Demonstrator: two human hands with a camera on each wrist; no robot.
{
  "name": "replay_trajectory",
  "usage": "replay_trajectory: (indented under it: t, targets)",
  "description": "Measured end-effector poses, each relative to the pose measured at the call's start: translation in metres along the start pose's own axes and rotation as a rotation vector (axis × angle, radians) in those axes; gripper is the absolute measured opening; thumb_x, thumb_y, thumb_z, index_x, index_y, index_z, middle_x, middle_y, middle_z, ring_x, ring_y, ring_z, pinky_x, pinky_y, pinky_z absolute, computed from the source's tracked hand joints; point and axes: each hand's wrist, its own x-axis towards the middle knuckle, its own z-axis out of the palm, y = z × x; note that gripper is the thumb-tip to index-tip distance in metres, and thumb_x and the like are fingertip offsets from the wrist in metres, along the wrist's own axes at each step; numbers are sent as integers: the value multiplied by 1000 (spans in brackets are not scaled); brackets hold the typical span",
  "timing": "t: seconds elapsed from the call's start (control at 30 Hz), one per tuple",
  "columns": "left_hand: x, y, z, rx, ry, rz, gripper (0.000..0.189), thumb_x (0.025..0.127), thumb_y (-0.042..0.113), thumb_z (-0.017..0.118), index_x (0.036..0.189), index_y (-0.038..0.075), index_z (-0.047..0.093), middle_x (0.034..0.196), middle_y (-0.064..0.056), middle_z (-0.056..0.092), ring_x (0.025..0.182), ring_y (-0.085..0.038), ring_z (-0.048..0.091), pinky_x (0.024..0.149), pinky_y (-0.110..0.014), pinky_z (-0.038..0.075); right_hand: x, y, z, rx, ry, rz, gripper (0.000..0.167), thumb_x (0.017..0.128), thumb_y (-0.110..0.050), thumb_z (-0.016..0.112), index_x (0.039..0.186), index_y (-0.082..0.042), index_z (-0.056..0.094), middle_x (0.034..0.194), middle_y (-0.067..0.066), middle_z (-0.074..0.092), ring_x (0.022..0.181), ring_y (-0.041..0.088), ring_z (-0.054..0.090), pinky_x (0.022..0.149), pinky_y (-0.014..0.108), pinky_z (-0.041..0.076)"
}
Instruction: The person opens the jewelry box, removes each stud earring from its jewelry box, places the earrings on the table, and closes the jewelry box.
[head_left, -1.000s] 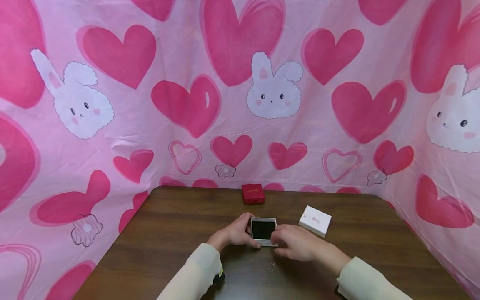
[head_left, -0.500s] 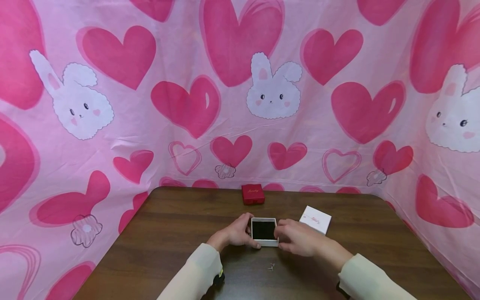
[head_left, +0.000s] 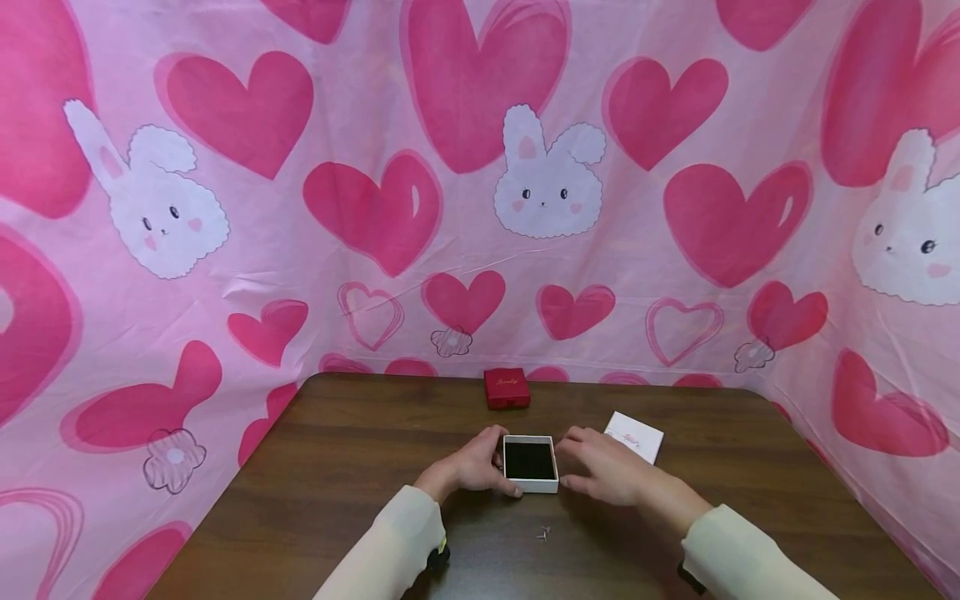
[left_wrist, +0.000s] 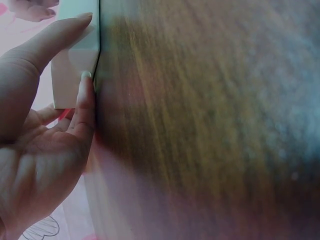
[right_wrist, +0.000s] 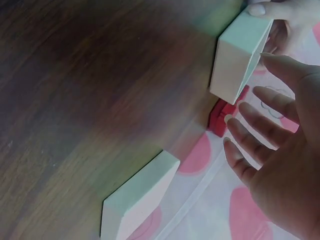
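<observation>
A small open white box point(head_left: 538, 486) with a black pad point(head_left: 529, 460) inside sits on the table in the head view. My left hand point(head_left: 472, 464) grips its left side, and in the left wrist view the thumb lies along one wall of the box point(left_wrist: 80, 57). Just right of the box is my right hand point(head_left: 611, 471); its fingers are spread and hold nothing in the right wrist view, the thumb tip overlapping the rim there. Nearer the person lie tiny silvery pieces point(head_left: 543, 533), like stud earrings, too small to make out clearly.
A white lid point(head_left: 637, 435) with pink lettering lies behind the right hand, partly covered by it. Toward the back edge of the brown table point(head_left: 360, 433) stands a red box point(head_left: 507, 388) with gold lettering. Pink heart-patterned cloth point(head_left: 465, 225) hangs around the table.
My right hand has drawn back to the right, from over the box's right edge to beside it, and its fingers have spread. The left hand and the box stay put.
</observation>
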Motion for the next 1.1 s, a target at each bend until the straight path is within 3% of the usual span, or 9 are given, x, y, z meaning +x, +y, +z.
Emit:
replay_trajectory:
  t: [0.4,0.73,1.1]
  targets:
    - [0,1,0,-4,-5,-12,72,73,16,93,127,11,47,109,-3,50,99,-19,51,88,-37,47,-5,9,2,-56,26,40,44,89,-30,78,127,-11,66,122,3,60,112,26,56,90,50,46]
    - [0,1,-1,-1,-5,-11,74,73,17,93,130,9,46,109,-4,49,99,-19,51,89,-38,47,-11,25,7,-100,139,47,52,85,-32,82,129,-11,65,124,8,60,115,32,56,90,55,45]
    - [-1,1,-1,5,-7,-11,74,73,17,93,130,10,46,109,-3,49,99,-18,51,88,-35,48,-16,33,3,-58,99,144,52,89,-30,79,132,-6,63,130,13,58,122,39,54,100,66,41]
